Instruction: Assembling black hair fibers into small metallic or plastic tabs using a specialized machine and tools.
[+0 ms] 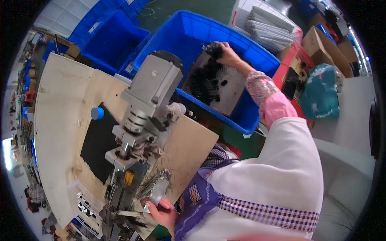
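My right hand point(228, 54) reaches into a large blue plastic bin point(183, 24) and grips a black bristle brush point(212, 50). Below it, a pile of black brushes point(205, 82) lies on a pale board inside the bin. Down at the front of the bench, my left hand point(164, 213) is closed beside the machine's lower part; what its fingers hold cannot be made out. Next to that hand rest a bundle of thin metal wires point(163, 176) and a silvery metal piece point(159, 189). The grey machine point(155, 80) stands over the bench, left of the bin.
A wooden bench top point(60, 120) carries a black mat point(98, 144) and a round blue cap point(97, 113). Another blue bin point(114, 44) stands beyond it. Right of the large bin are a white container with stacked wires point(269, 30), a red tray point(295, 52) and a teal bag point(321, 92).
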The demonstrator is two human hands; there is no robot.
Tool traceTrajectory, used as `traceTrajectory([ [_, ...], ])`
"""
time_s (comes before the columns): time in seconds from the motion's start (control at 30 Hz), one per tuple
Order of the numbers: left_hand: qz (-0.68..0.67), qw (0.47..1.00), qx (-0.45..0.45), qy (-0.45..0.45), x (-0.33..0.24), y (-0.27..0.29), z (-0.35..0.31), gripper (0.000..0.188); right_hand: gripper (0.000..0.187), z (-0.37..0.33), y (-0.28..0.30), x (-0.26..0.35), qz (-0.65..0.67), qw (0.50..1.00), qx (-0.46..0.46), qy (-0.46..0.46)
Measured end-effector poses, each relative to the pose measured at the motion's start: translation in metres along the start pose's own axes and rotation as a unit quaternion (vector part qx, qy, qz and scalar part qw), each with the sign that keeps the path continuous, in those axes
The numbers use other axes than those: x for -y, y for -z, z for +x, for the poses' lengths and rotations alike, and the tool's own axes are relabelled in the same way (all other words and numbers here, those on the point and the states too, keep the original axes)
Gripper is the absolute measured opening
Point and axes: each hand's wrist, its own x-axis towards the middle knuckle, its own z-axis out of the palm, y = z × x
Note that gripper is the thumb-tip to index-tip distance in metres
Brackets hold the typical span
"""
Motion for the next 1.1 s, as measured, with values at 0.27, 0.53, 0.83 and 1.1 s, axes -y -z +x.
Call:
traceTrajectory([
  [0.27, 0.034, 0.999, -0.033, 0.014, 0.005, -0.008, 0.004, 0.057, 0.090, 0.013, -0.089, -0.061, -0.149, 0.979, 0.072, -0.120],
  [0.53, -0.004, 0.994, 0.077, 0.074, 0.003, -0.016, 0.015, 0.052, 0.093, 0.017, -0.017, -0.041, -0.121, 0.977, 0.176, -0.011],
  [0.83, 0.131, 0.987, 0.088, 0.029, 0.001, -0.001, 0.008, 0.012, 0.029, -0.099, 0.083, 0.243, 0.327, 0.909, 0.204, 0.157],
  [1.1, 0.319, 0.892, 0.205, -0.246, 0.002, 0.037, 0.017, 0.021, 0.042, -0.198, -0.025, 0.407, 0.089, 0.741, 0.608, 0.269],
])
